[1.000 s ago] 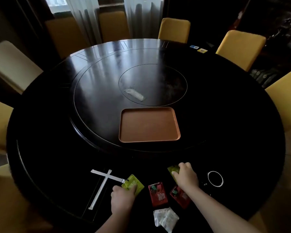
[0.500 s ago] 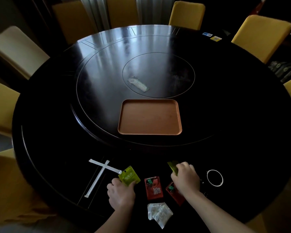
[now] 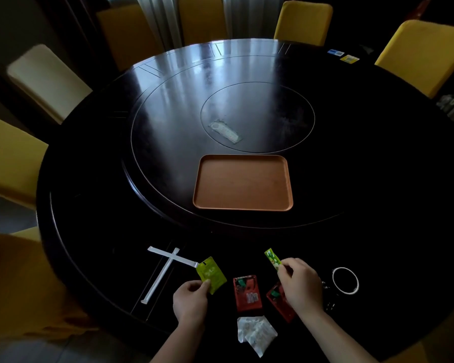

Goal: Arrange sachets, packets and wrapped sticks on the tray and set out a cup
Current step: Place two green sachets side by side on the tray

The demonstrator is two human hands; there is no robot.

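both hands apparently pinched shut

A big round dark counter is filling the dim room, daylight glinting off its polished top at twelve o'clock. Yellow chairs are ringing it from nine round to three, with a paler cream chair sitting at ten. Sheer curtains are hanging behind, letting in soft light.

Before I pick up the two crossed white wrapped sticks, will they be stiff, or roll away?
The wrapped sticks look straight and thin, so probably fairly stiff and light. The upper one rests across the other, so lifting the lower may shift it. Their flat paper ends likely limit rolling.
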